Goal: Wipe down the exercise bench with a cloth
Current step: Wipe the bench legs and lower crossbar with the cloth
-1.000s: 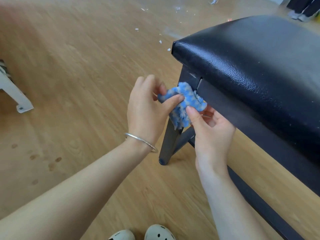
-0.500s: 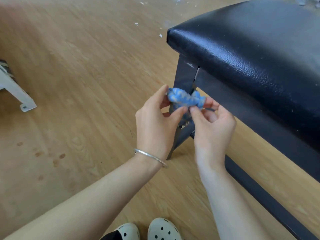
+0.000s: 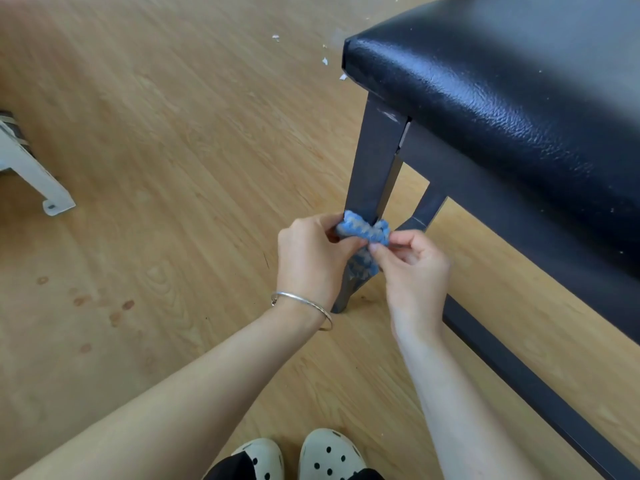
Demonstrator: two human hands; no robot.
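A black padded exercise bench (image 3: pixel 512 98) fills the upper right, its dark metal corner leg (image 3: pixel 372 174) running down to the wood floor. A blue patterned cloth (image 3: pixel 365 232) is wrapped around the lower part of that leg. My left hand (image 3: pixel 310 261) pinches the cloth's left end, with a silver bangle on the wrist. On the other side my right hand (image 3: pixel 414 268) pinches the right end. The leg between my hands is hidden by cloth and fingers.
A low dark frame rail (image 3: pixel 519 386) runs along the floor toward the bottom right. A white metal foot (image 3: pixel 38 181) of other equipment stands at the left edge. White scraps (image 3: pixel 325 60) lie on the floor behind the bench. My spotted shoes (image 3: pixel 325 455) are at the bottom.
Both hands have slid the cloth down the bench leg, from just under the seat to near the leg's lower end. The view has tilted down.
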